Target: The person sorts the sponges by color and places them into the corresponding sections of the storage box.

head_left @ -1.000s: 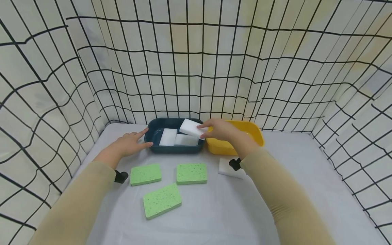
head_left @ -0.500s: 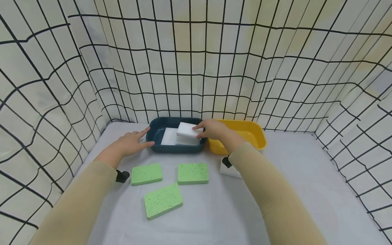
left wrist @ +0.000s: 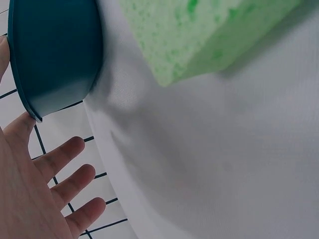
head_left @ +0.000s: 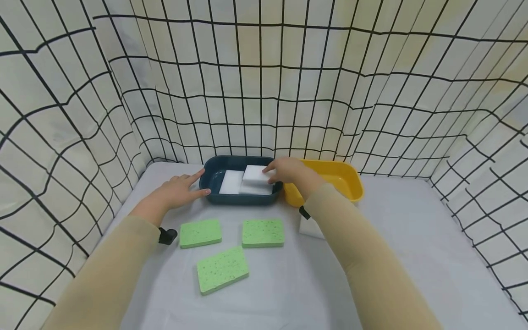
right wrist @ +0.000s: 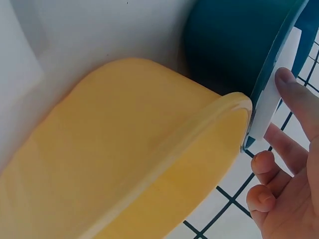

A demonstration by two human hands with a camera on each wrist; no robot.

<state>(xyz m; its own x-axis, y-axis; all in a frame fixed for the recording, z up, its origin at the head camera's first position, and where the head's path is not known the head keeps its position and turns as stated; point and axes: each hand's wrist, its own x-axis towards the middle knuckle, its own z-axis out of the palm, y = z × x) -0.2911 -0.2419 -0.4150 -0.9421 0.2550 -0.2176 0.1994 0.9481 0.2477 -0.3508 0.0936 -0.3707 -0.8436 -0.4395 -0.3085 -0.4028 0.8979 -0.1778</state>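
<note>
Left hand (head_left: 177,191), fingers spread, touches rim of dark-blue tub (head_left: 243,200); right hand (head_left: 290,170) pinches top white sponge (head_left: 253,175) over lower white sponge (head_left: 256,189) inside it. Off-centre release could slide it off.

Smooth plastic blue tub (head_left: 243,200) (faint sheen), matt white block (head_left: 254,174).
</note>
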